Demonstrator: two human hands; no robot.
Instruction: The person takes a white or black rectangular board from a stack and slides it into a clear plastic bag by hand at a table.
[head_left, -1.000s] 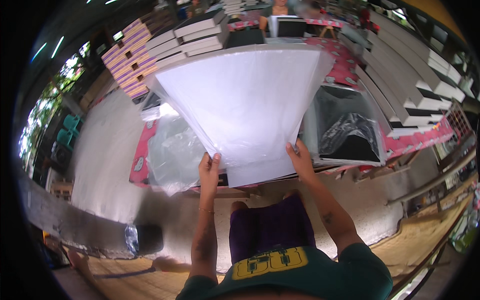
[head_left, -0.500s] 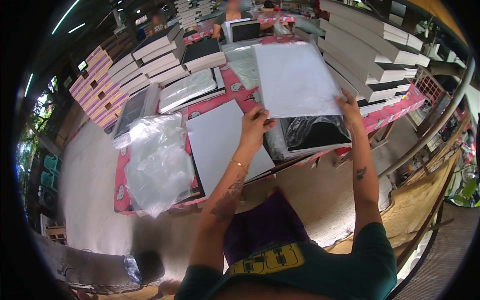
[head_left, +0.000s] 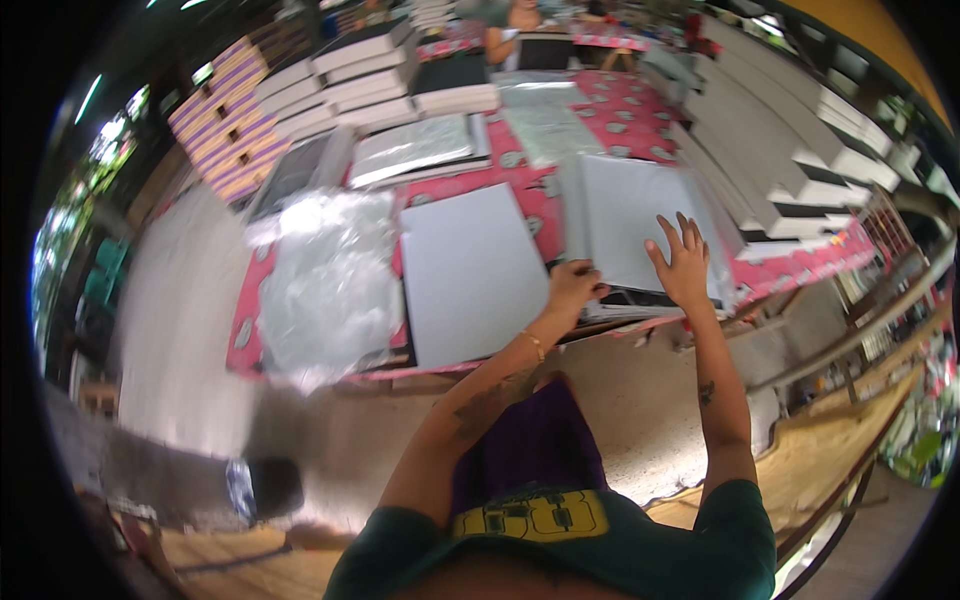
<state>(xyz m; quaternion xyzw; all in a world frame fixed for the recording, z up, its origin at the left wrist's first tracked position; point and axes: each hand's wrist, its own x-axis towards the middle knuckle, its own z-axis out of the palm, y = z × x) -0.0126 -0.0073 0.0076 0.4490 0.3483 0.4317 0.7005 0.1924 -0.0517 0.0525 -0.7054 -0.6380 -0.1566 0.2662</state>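
At two o'clock a white sheet [head_left: 622,228] is lying, apparently inside a clear sleeve [head_left: 640,178]; the right hand [head_left: 685,268] is spreading over it, the left hand [head_left: 576,289] curling at its near-left corner, any pinch indiscernible.

A dark green, short-sleeved shirt [head_left: 655,545] spans the lower middle of the frame, its front printed with a yellow patch [head_left: 535,515] carrying dark-outlined figures; just above that shows a deep purple lower garment [head_left: 530,450]. A thin gold-coloured bracelet [head_left: 535,346] circles the left wrist [head_left: 545,330]. A broad, dark tattoo [head_left: 485,408] covers part of the left forearm [head_left: 510,370], and a small, compact mark [head_left: 707,393] sits on the right forearm [head_left: 725,425].
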